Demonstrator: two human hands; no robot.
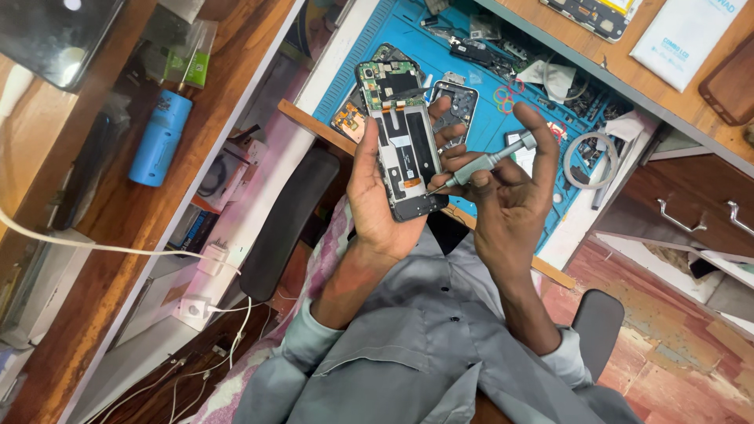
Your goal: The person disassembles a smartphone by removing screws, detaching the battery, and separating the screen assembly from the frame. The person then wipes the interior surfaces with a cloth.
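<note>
My left hand (375,200) grips an opened phone (402,137) with its back cover off, the green circuit board and black battery bay exposed. My right hand (506,200) holds a grey precision screwdriver (481,165), forefinger on its cap, with the tip touching the phone's lower right edge. Both hands are raised in front of my grey shirt, near the edge of a blue work mat (487,94).
The blue mat carries a phone frame (455,102), loose parts, rubber bands and a coil of wire (585,161). A blue cylinder (161,137) lies on the wooden shelf at left. White cables (212,259) and chargers hang lower left. Drawers (691,212) are at right.
</note>
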